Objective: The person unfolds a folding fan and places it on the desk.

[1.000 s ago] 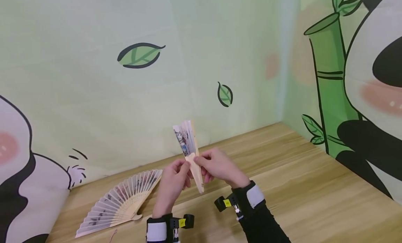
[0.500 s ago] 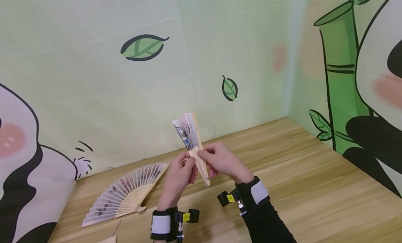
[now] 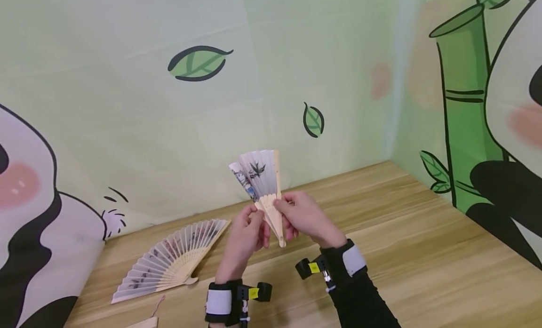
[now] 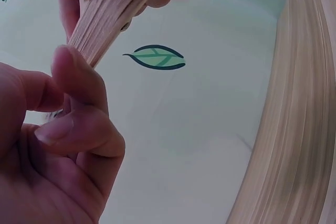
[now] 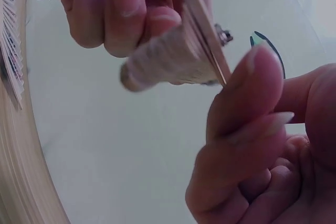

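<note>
While you look down at your work, your left hand (image 3: 245, 231) pinches the left edge of a partly spread folding fan (image 3: 267, 175) between thumb and curled fingers. Your right hand (image 3: 306, 220) grips the same fan's right side, its thumb on the pale wooden sticks and its fingers bent behind them. Neither of your hands has more than the fan's thickness between thumb and fingers.

You hold this fan above the table, tilted slightly, its white leaf up and its narrow pivot end down between your hands. Dark green leaves are printed on the leaf, with a darker, bluish strip along its left side. From your right wrist, you see a small shiny stud (image 5: 226, 35) by the sticks, whose end is blurred.

Around each of your wrists sits a black and white strap with a small camera, and a black sleeve (image 3: 360, 295) covers your right forearm.

To the left of your left hand, a second, widely spread fan (image 3: 169, 267) lies on the wood-grain table (image 3: 406, 271). Nearer you, a pink cord (image 3: 158, 305) runs to a pale object (image 3: 147, 323) cut off by the frame. Beyond the table, you face a pale green backdrop (image 3: 127, 130) printed with leaves, bamboo and panda-like figures.
</note>
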